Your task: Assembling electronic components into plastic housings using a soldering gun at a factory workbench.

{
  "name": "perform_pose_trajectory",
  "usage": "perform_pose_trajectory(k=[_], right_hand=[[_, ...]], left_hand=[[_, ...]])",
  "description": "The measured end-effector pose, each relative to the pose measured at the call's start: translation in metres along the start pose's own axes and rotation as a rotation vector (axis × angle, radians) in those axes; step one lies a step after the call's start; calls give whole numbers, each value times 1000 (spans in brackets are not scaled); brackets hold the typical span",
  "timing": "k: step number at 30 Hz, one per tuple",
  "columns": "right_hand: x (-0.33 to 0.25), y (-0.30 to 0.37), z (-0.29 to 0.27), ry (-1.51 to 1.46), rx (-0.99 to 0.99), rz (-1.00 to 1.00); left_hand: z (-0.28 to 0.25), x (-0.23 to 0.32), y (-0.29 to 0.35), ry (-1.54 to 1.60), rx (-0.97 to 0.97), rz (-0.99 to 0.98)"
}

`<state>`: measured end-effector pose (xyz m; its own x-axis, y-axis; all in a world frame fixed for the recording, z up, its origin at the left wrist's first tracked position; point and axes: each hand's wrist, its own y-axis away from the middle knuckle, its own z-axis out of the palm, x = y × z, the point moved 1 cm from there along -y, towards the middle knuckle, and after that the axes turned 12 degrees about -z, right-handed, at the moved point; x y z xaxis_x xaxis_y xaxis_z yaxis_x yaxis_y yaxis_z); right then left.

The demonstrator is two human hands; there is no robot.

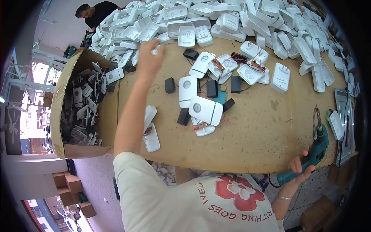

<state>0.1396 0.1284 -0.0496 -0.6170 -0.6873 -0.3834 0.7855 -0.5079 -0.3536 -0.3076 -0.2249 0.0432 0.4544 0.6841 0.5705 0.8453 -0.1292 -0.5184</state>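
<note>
My left hand (150, 56) reaches far forward to the near edge of a heap of white plastic housings (186, 36). Its fingers are curled together, and a bit of white shows at them; what they hold is hard to make out. At the table's right front, my right hand (301, 164) grips a teal gun-shaped corded tool (319, 147), its thin metal tip pointing up and away. Between my hands lie white device covers (206, 110), black box-shaped parts (211, 89), small circuit boards (218, 64) and thin red wires.
An open cardboard box (58, 116) full of white and dark parts stands at the left. Two white pieces (152, 139) lie near the front edge. A grey metal tray (349, 127) sits at the far right. Another person (101, 13) bends down at the back left.
</note>
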Motion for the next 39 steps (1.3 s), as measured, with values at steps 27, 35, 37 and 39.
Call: perform_pose_trajectory(k=[27, 35, 37, 39], right_hand=[[-9, 2, 4, 15, 135, -22], [-2, 5, 9, -16, 105, -38], [0, 4, 9, -24, 79, -39], [1, 5, 8, -26, 72, -34]], left_hand=[[-19, -19, 4, -327, -313, -141], [2, -1, 29, -265, -577, -332], [0, 20, 29, -424, -655, -188], [11, 44, 22, -433, -497, -45]])
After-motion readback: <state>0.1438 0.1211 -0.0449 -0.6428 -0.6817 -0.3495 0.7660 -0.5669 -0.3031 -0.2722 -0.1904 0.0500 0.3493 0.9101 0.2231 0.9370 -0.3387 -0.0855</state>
